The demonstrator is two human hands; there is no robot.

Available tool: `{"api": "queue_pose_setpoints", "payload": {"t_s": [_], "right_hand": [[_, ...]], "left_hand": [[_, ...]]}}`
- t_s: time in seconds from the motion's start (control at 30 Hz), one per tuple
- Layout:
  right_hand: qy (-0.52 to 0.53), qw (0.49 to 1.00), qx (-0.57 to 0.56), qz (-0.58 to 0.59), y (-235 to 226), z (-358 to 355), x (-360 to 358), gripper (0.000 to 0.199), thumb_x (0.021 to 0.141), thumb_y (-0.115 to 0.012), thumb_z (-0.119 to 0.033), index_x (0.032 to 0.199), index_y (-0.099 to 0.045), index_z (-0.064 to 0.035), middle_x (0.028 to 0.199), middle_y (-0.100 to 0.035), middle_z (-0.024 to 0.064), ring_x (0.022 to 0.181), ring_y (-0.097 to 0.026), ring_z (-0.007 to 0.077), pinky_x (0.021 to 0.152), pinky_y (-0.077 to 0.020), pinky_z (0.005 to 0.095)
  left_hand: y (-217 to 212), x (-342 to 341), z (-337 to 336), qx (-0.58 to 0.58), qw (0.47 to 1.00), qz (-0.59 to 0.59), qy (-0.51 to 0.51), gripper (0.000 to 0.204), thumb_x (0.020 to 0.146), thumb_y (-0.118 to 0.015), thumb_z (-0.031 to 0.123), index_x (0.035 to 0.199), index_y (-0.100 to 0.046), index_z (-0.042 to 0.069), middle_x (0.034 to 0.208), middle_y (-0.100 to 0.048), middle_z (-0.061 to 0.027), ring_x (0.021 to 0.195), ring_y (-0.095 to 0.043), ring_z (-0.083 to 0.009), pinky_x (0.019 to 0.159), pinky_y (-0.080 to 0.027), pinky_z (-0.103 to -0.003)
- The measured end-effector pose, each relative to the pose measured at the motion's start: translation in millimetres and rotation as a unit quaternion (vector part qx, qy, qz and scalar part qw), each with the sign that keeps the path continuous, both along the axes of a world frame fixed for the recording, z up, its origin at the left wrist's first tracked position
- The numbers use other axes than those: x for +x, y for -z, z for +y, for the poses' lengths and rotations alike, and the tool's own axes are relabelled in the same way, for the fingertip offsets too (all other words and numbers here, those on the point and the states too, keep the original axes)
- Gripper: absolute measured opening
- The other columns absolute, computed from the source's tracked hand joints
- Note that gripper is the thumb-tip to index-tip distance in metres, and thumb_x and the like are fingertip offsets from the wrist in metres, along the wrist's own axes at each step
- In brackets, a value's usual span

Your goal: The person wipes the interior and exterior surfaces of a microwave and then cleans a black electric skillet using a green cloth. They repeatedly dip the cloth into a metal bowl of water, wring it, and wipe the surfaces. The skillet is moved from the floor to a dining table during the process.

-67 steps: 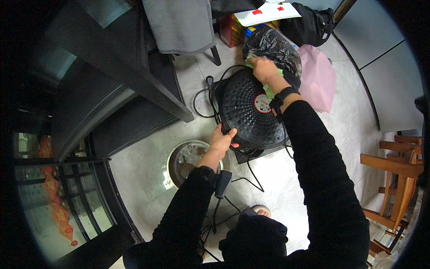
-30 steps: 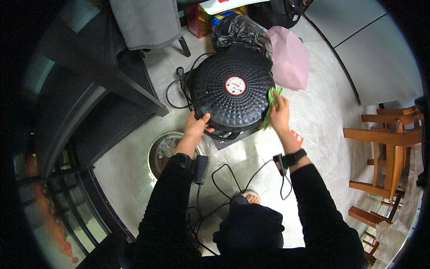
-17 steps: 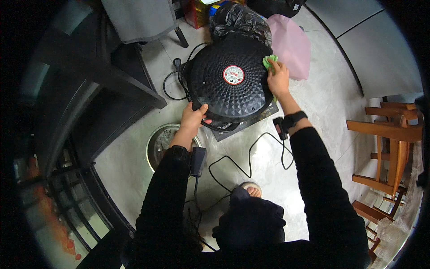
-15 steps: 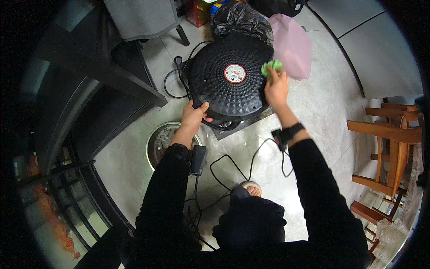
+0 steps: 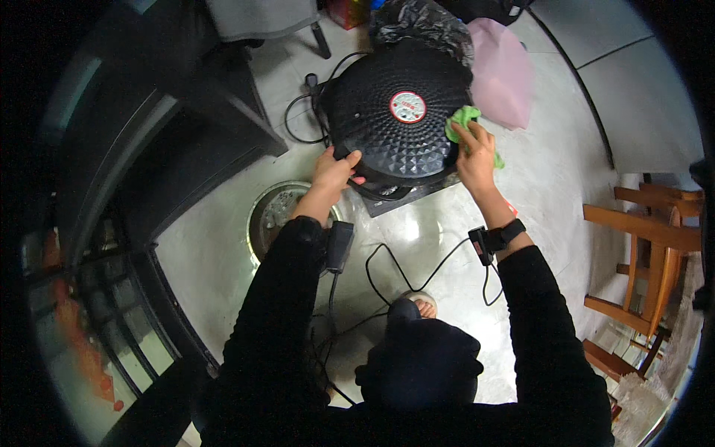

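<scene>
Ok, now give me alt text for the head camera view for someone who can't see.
A person's left hand grips the near left edge of a round, black, faceted appliance, while the right hand holds a crumpled green cloth at its right edge. A round metal basin, partly hidden by the left forearm, sits closer to the person.

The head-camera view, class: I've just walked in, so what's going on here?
A person in black sleeves is handling a round black appliance with a faceted surface. The left hand grips its near-left rim, while the right hand holds a crumpled light-green cloth at its right edge. A round metal basin stands on the floor by the left forearm, and a pale pink bag lies beyond the cloth.
</scene>
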State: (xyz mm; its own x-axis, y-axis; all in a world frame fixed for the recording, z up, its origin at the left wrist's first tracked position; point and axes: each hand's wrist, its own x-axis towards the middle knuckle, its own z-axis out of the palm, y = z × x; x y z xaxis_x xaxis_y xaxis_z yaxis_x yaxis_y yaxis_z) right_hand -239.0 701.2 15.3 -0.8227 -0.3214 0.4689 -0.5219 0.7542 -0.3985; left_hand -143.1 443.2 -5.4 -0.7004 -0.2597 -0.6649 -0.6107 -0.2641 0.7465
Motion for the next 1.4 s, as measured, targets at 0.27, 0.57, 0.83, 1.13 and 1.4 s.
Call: {"api": "queue_pose_setpoints", "payload": {"t_s": [0.27, 0.57, 0.83, 1.13, 1.4], "right_hand": [[-0.267, 0.962, 0.059, 0.003, -8.0, -107.4, 40.5, 0.047, 0.064, -0.055, 0.006, 0.105, -0.067, -0.0132, 0.116, -0.058, 0.0077, 0.101, -0.052, 0.0282, 0.083, -0.0419, 0.0387], [-0.406, 0.891, 0.203, -0.004, -32.1, -17.2, 3.6, 0.045, 0.067, -0.054, 0.004, 0.107, -0.067, -0.0132, 0.118, -0.059, 0.0065, 0.102, -0.054, 0.0253, 0.083, -0.0429, 0.0355], [-0.311, 0.939, 0.145, 0.034, -2.3, -178.8, -24.3, 0.049, 0.066, -0.055, 0.001, 0.112, -0.064, -0.0124, 0.123, -0.056, 0.0087, 0.105, -0.052, 0.0323, 0.09, -0.0449, 0.0395], [-0.442, 0.826, 0.345, 0.049, -35.8, -159.3, -9.9, 0.036, 0.071, -0.059, -0.011, 0.104, -0.069, -0.02, 0.118, -0.059, 0.0006, 0.104, -0.053, 0.021, 0.081, -0.0442, 0.0347], [-0.373, 0.887, 0.253, 0.099, -10.5, -162.4, 11.4, 0.034, 0.076, -0.055, -0.016, 0.107, -0.066, -0.0115, 0.124, -0.053, 0.0041, 0.106, -0.05, 0.026, 0.086, -0.0439, 0.0363]], "left_hand": [[-8.9, 3.9, 3.6, 0.032, 0.997, 0.014, -0.067, 0.036, 0.081, -0.069, 0.015, 0.113, -0.053, 0.008, 0.097, -0.061, -0.0083, 0.077, -0.061, -0.0194, 0.055, -0.056, -0.033], [10.5, 1.7, 3.2, 0.064, 0.992, 0.071, -0.079, 0.042, 0.079, -0.072, 0.012, 0.116, -0.053, 0.003, 0.095, -0.063, -0.0088, 0.073, -0.063, -0.0199, 0.049, -0.056, -0.031], [29.7, -2.5, 5.6, 0.01, 0.993, 0.078, -0.09, 0.057, 0.075, -0.074, 0.016, 0.12, -0.048, -0.005, 0.097, -0.065, -0.0153, 0.059, -0.066, -0.0235, 0.045, -0.054, -0.03], [19.7, 2.7, 13.9, -0.027, 0.994, 0.048, -0.099, 0.061, 0.076, -0.074, 0.014, 0.122, -0.037, -0.005, 0.104, -0.059, -0.0173, 0.064, -0.065, -0.0245, 0.044, -0.054, -0.03], [1.5, 15.7, 18.8, 0.221, 0.949, 0.097, -0.204, 0.014, 0.08, -0.063, 0.002, 0.092, -0.057, -0.003, 0.089, -0.06, -0.0105, 0.077, -0.058, -0.0191, 0.062, -0.05, -0.028]]}}
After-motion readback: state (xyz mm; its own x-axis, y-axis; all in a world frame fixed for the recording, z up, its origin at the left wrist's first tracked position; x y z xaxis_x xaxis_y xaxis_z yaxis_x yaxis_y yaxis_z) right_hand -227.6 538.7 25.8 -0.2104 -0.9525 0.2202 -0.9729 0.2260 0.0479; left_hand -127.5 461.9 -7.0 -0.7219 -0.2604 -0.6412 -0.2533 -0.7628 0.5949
